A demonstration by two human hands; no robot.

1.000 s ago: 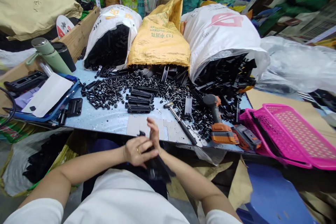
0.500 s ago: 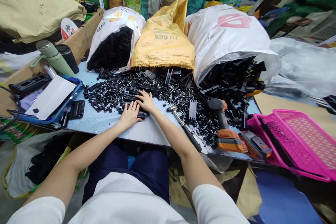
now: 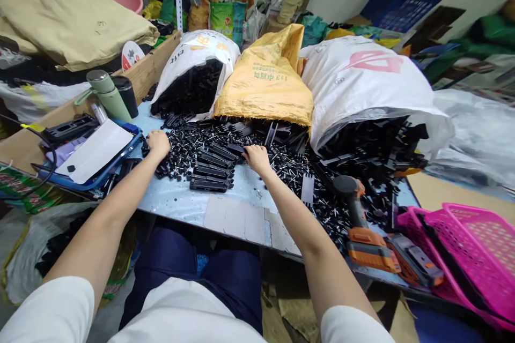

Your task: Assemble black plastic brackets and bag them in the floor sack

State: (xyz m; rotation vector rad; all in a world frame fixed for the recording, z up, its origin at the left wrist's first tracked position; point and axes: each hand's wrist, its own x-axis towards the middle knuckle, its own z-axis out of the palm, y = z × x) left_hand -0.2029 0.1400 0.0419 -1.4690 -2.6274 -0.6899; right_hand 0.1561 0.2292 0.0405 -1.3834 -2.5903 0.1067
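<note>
My left hand (image 3: 158, 143) is at the left end of a pile of small black plastic parts (image 3: 181, 142). Its fingers curl down among them, and what they hold is hidden. My right hand (image 3: 257, 158) has its fingers closed by the end of a flat black plastic strip (image 3: 236, 148), beside the heap of small silver pins (image 3: 281, 166). Between my hands, several long black plastic pieces (image 3: 211, 177) lie side by side in a stacked row on the blue tabletop (image 3: 169, 201).
Behind the pile lie a white sack (image 3: 209, 45), a yellow sack (image 3: 265, 86) and a larger white sack (image 3: 374, 75). An orange cordless drill (image 3: 370, 249) and pink baskets (image 3: 475, 246) are at right. A blue tray (image 3: 131, 144), green flask (image 3: 108, 96) and black cup (image 3: 126, 96) are at left.
Both hands have left the row of long black pieces. My left hand has moved left to the small parts, my right hand rightward to the strip. The view has shifted; the hammer is hidden behind my right arm.
</note>
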